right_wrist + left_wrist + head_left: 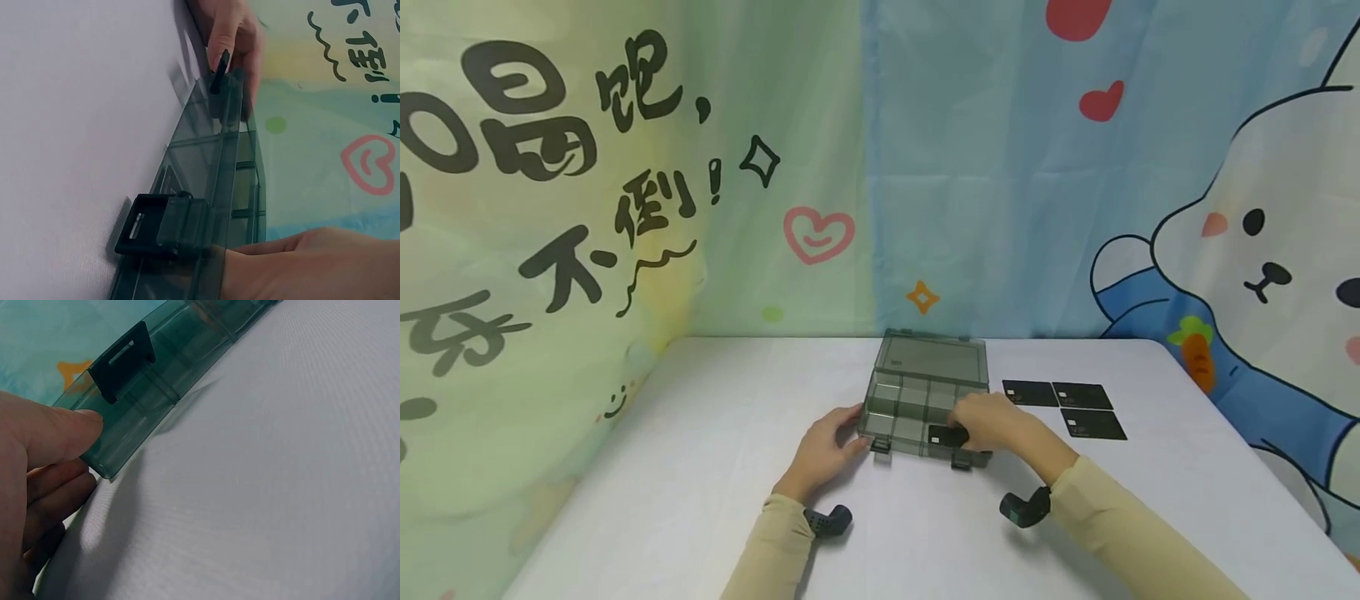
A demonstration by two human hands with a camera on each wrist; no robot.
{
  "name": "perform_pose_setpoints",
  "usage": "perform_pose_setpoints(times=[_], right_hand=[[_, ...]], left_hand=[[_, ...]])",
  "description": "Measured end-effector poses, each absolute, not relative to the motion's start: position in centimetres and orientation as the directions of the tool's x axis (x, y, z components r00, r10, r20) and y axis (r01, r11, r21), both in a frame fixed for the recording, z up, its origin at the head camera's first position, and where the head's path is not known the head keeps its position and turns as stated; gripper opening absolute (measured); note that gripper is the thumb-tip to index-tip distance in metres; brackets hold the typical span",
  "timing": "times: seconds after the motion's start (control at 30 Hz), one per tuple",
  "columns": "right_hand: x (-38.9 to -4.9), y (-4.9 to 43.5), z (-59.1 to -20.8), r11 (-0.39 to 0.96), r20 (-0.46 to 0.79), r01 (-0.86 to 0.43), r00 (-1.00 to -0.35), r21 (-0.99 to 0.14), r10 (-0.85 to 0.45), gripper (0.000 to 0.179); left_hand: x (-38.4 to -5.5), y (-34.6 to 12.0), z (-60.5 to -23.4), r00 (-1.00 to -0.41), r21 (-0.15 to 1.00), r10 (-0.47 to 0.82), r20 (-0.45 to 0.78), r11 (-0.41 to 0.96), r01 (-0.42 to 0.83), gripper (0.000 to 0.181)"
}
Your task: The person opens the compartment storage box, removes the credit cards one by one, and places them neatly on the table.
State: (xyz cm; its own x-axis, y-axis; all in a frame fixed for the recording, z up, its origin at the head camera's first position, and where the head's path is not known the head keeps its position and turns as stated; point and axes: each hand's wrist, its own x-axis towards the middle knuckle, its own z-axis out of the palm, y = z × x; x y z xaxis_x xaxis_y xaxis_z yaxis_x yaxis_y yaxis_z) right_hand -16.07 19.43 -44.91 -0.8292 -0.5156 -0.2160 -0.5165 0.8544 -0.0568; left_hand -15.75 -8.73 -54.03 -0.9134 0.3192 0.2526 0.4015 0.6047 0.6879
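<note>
A smoky see-through plastic storage box (889, 427) with compartments lies on the table, its lid (931, 357) laid back. My left hand (820, 450) holds the box's front left corner. In the left wrist view the thumb (81, 428) presses the front wall (134, 425), with the other fingers around the side. My right hand (996, 423) reaches into the front right of the box. Its fingers pinch the right end of a black card (938, 435), which lies low in a front compartment. In the right wrist view, that hand's fingertips (234, 265) are partly hidden behind the box wall.
Three black cards (1028, 393), (1082, 396), (1093, 424) lie flat to the right of the box, beside my right forearm. Two dark latches (881, 446), (961, 459) stick out from the box's front edge. A printed curtain (955, 208) hangs behind the white table (700, 467).
</note>
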Motion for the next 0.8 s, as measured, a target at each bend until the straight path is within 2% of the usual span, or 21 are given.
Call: perform_pose_setpoints(times=[0.33,0.8], right_hand=[[-16.04,19.31,-45.34,0.861,-0.229,-0.508,-0.837,-0.014,-0.497,0.036],[-15.54,19.68,-45.43,0.827,-0.158,-0.563,-0.816,0.001,-0.555,0.037]], left_hand=[[-15.79,-8.86,-54.18,-0.912,0.687,0.332,0.240,0.606,0.401,0.058],[-15.82,-8.78,-54.24,-0.915,0.693,0.319,0.245,0.603,0.396,0.058]])
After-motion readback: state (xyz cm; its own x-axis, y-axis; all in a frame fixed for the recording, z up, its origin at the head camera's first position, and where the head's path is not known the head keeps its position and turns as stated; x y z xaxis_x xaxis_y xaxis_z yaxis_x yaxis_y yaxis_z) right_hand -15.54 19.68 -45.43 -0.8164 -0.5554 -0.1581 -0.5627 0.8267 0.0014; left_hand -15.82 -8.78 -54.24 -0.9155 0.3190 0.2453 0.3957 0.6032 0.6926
